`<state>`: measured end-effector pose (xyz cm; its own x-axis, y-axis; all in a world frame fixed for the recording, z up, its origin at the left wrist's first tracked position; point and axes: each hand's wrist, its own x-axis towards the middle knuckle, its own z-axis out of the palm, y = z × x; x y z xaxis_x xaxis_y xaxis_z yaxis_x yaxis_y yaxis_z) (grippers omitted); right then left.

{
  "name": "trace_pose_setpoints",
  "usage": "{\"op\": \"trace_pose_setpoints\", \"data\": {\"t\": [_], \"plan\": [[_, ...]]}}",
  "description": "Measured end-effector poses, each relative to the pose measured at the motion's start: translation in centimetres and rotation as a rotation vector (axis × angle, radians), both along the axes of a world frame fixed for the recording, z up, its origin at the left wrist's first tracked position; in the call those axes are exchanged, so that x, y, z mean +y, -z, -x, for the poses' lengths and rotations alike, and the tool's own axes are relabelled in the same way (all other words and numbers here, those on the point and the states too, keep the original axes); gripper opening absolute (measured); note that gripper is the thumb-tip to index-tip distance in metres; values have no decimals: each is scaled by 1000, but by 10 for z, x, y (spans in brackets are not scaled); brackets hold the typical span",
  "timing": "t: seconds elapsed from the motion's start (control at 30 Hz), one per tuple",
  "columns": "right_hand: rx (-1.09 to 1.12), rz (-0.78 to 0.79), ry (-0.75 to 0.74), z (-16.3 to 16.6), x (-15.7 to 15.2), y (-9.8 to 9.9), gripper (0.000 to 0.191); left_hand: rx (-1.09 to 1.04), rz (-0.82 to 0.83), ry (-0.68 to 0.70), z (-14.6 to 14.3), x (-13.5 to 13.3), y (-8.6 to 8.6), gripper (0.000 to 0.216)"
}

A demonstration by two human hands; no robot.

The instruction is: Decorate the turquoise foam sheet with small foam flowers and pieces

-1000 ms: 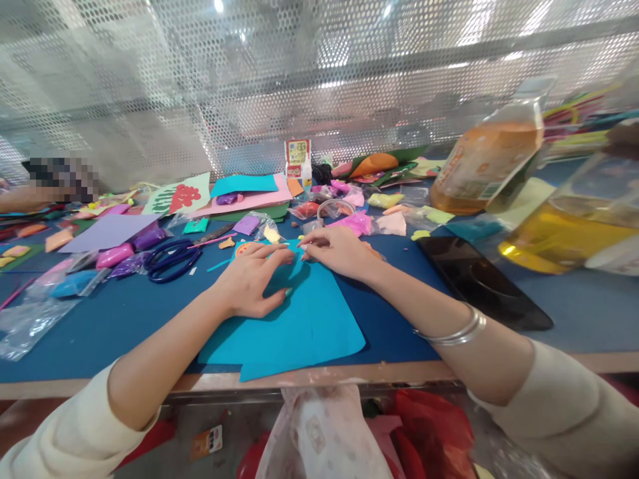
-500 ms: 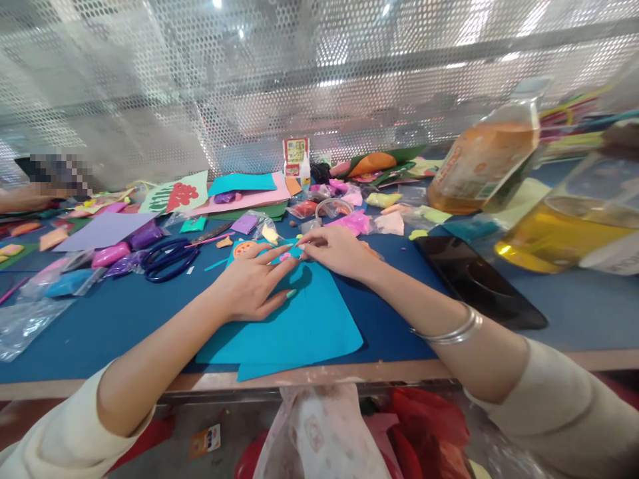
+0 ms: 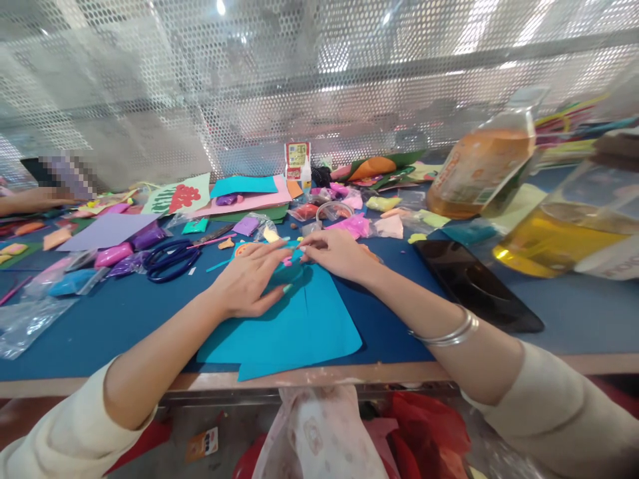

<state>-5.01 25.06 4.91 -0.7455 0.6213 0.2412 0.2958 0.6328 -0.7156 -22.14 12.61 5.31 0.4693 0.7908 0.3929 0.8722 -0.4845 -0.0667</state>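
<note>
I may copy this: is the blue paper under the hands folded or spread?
The blue paper lies flat; a second layer shows at its near edge, folded or separate cannot tell.

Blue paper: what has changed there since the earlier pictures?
Since half a second ago, the left hand has drawn back slightly leftward and covers more of the orange disc. I can't see anything plainly taken up or let go. The right hand and blue paper look unmoved.
</note>
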Motion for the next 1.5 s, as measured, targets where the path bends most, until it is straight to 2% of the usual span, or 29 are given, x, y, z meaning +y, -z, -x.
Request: {"op": "trace_pose_setpoints", "data": {"t": [0.1,0.17,0.23,0.33,0.43,0.6,0.8,1.0,1.13,1.3,1.5], "plan": [[49,48,11,2,-1,3,21,-127,-260,-46,3,3,0,30],[140,165,5,4,-5,2,14,-163,-347,-89,3,5,0,19],[230,368,-45,6,-13,-1,5,-170,-367,-110,1,7,0,16],[280,614,-159,8,-25,-8,26,-203,-382,-93,-6,8,0,17],[284,694,-204,7,-32,-12,36,-261,-446,-38,-12,8,1,11],[228,820,-245,3,-28,-11,38,-289,-492,33,-13,7,3,5],[196,887,-366,-1,-20,-8,33,-292,-445,83,-12,8,5,8],[266,903,-389,1,-25,-12,33,-229,-589,73,-19,5,1,5],[372,886,-297,3,-22,-10,30,-234,-670,14,-15,6,-2,3],[465,884,-11,3,-7,-8,20,-364,-660,-127,2,9,-4,10],[419,867,-32,2,-7,-9,18,-322,-532,-91,5,11,-1,16]]}}
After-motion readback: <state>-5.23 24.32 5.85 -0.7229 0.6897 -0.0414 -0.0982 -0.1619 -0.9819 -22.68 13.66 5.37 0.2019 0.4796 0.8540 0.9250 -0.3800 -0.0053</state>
